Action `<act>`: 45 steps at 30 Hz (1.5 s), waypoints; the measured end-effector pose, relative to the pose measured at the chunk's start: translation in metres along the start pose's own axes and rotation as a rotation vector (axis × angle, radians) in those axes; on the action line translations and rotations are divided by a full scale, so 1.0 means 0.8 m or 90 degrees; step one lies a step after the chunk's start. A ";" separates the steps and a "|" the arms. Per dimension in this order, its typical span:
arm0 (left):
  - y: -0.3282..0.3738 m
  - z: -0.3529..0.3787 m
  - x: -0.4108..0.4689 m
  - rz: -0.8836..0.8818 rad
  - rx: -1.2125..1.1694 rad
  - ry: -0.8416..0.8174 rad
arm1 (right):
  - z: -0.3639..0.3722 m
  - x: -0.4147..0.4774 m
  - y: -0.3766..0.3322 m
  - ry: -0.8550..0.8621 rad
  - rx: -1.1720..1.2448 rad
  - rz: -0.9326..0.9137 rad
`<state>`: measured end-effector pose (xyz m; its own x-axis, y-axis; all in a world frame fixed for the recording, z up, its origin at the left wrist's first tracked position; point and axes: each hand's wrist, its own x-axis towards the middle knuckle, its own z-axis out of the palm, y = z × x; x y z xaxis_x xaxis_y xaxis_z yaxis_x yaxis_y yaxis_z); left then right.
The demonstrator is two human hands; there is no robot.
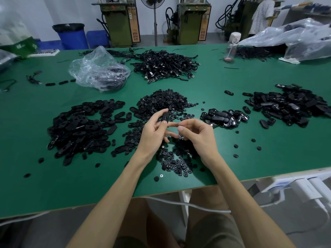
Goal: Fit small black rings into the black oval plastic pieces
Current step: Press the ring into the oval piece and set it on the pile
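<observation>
Black oval piece [165, 116] is held up above the table, roughly upright, pinched in the left hand [152, 130] between the thumb and curled fingers. Right hand [198, 135] sits just beside it, index finger stretched toward the left hand and touching or nearly touching it, other fingers curled in. Cannot tell whether it holds a ring; anything there is too small and dark against the pile.

Both hands hover over the loose rings [176, 162] scattered near the front edge. Bigger ring heap [161, 102] lies just behind the hands, centre of the table.

Left of the hands: large pile of oval pieces [78, 127]. Right: small pile of oval parts [223, 119], and further right a bigger dark pile [290, 106]. A few stray rings and ovals are dotted around all of these.

All of it lies on a green table [268, 158]. A silver screw head [161, 175] shows in the top near the front edge.

Far half of the table: tangle of black cables [166, 63], clear plastic bag [100, 70] with dark parts inside, clear bottle [232, 47], big plastic sacks [300, 38] at far right.

Beyond the table: blue bin [72, 35], standing fan [155, 18], two green machines [120, 22], and a person in a striped top [263, 15].
</observation>
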<state>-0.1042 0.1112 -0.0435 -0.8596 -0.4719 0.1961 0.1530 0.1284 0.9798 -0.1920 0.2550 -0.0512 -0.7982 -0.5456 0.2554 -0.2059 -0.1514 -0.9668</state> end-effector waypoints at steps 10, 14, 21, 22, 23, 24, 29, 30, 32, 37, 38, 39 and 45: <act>-0.007 -0.002 0.002 0.007 -0.012 0.067 | 0.001 0.000 0.002 -0.003 0.031 0.007; -0.010 -0.004 0.004 0.034 0.005 0.086 | 0.001 -0.001 0.002 0.001 0.038 0.008; -0.016 -0.010 0.006 0.043 0.076 0.152 | 0.001 -0.001 0.001 0.006 0.023 0.019; -0.015 -0.010 0.005 0.047 0.075 0.150 | 0.001 -0.001 0.000 0.005 0.022 0.019; -0.013 -0.010 0.005 0.052 0.073 0.149 | 0.001 -0.001 0.000 0.004 0.022 0.019; -0.012 -0.009 0.004 0.056 0.067 0.148 | 0.001 -0.001 -0.001 0.004 0.024 0.020; -0.009 -0.008 0.003 0.043 0.011 0.126 | 0.002 -0.002 -0.001 0.011 0.033 0.032; -0.010 -0.007 0.003 0.040 0.003 0.125 | 0.002 -0.002 -0.001 0.014 0.033 0.033; -0.010 -0.005 0.002 0.031 -0.008 0.125 | 0.002 -0.002 -0.001 0.018 0.035 0.033; -0.010 -0.003 0.002 0.009 -0.023 0.099 | 0.002 -0.001 0.000 0.028 0.016 0.031; -0.010 -0.003 0.002 0.007 -0.025 0.094 | 0.002 -0.001 0.001 0.028 0.009 0.031; -0.010 -0.003 0.002 0.006 -0.028 0.091 | 0.002 -0.001 0.001 0.026 -0.001 0.029; -0.010 -0.002 0.001 0.019 -0.041 0.102 | 0.005 0.000 0.002 0.008 -0.070 0.016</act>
<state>-0.1053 0.1080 -0.0512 -0.7665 -0.6023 0.2229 0.2122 0.0901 0.9731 -0.1902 0.2518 -0.0525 -0.8105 -0.5378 0.2322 -0.2467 -0.0460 -0.9680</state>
